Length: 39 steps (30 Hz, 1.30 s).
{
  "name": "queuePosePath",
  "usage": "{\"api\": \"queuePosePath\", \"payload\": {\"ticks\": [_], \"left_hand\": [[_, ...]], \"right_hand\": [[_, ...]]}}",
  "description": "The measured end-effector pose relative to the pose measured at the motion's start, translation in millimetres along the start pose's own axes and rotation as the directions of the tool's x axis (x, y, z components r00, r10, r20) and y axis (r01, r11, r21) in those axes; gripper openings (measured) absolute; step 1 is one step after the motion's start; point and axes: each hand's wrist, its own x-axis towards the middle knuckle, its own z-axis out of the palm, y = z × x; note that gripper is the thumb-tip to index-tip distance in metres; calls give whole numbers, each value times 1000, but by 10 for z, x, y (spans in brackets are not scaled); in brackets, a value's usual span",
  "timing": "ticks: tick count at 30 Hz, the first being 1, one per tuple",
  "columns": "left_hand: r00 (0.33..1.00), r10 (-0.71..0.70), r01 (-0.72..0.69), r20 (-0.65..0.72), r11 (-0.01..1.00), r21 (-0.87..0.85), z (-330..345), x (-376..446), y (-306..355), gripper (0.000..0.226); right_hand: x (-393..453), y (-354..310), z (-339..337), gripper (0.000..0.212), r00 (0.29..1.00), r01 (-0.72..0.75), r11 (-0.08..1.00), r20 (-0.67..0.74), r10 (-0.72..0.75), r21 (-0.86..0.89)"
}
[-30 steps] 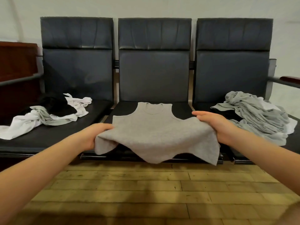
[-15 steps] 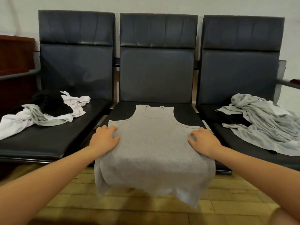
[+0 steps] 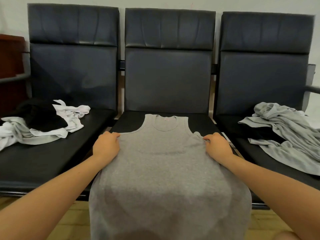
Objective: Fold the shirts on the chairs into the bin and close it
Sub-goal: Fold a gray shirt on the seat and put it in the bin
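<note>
Shirts everywhere: chairs (image 3: 166, 80) in a row of three, grey tank (image 3: 164, 170) spread flat on the middle seat, hem hanging off the front. Piles (image 3: 43, 125) left and right (image 3: 285, 135). Left hand (image 3: 106, 146) and right hand (image 3: 218, 148) pinch its armhole edges, fingers curled on fabric.

Three chairs are set side by side against a wall. A tank top (image 3: 166, 163) is spread on the middle chair (image 3: 168, 80), its hem hung over the front edge. A pile of shirts (image 3: 43, 125) is heaped on the left chair (image 3: 72, 75), another pile (image 3: 287, 134) on the right chair (image 3: 263, 80). The left hand (image 3: 106, 147) and right hand (image 3: 218, 147) are placed at the tank top's two sides.
</note>
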Motion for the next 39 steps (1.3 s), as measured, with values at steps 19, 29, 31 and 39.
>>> {"api": "queuePosePath", "payload": {"ticks": [19, 29, 31, 39], "left_hand": [[989, 121, -110, -89, 986, 122, 249, 802, 161, 28], [977, 34, 8, 209, 980, -197, 796, 1865, 756, 49], [965, 48, -3, 259, 985, -170, 952, 1973, 790, 59], [996, 29, 19, 85, 857, -515, 980, 2031, 1115, 47]], "right_hand": [[1139, -457, 301, 30, 970, 186, 981, -145, -193, -64], [1835, -607, 680, 54, 992, -117, 993, 48, 118, -15], [1882, -564, 698, 44, 994, -101, 993, 34, 99, 66], [1917, -529, 584, 5, 997, 49, 857, -82, -8, 513]]}}
